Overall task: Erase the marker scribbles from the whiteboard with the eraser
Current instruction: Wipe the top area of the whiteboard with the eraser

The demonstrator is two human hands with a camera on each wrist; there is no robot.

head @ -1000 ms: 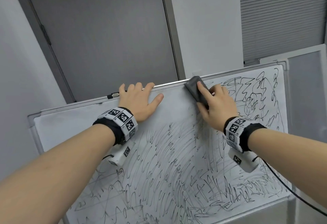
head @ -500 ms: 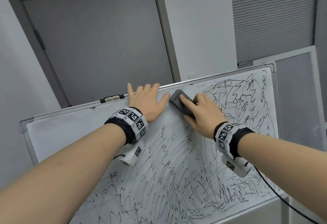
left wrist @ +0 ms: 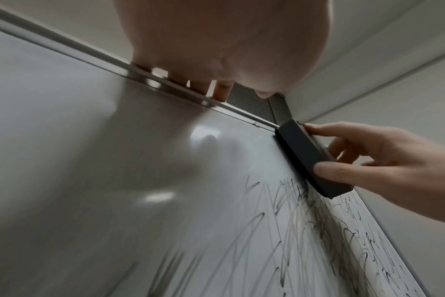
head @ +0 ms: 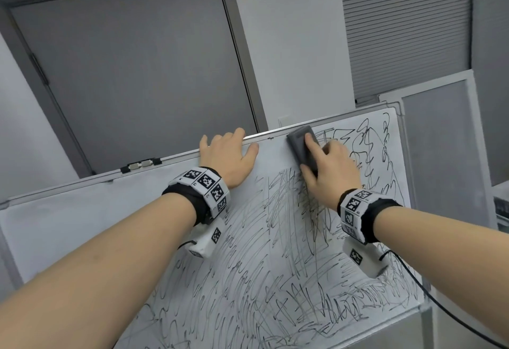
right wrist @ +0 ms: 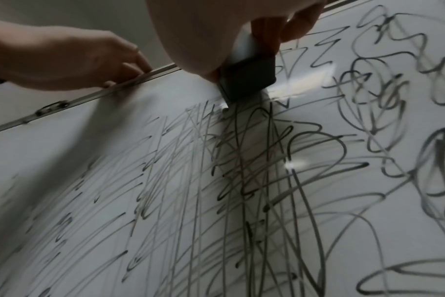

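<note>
A whiteboard (head: pixel 82 211) leans in front of me, wiped clean along its upper left and covered in black marker scribbles (head: pixel 275 279) below and to the right. My right hand (head: pixel 327 164) grips a dark grey eraser (head: pixel 300 144) flat against the board, just under the top frame, thumb on its left side and forefinger on top. The eraser (left wrist: pixel 310 156) shows edge-on in the left wrist view, and its lower end (right wrist: pixel 249 80) in the right wrist view. My left hand (head: pixel 228 158) holds the board's top edge, fingers curled over the metal frame (left wrist: pixel 165 86), thumb on the face.
A grey door (head: pixel 132 73) stands behind the board, with a white wall to its right. Slatted blinds (head: pixel 402 26) and a framed panel (head: pixel 438 133) are at the back right. A black cable (head: pixel 429 296) hangs from my right wrist. A metal clip (head: pixel 140 165) sits on the top frame.
The eraser went down and left towards my left hand, then back up right to the top frame. More of the upper middle is wiped. My left fingers now curl over the top edge.
</note>
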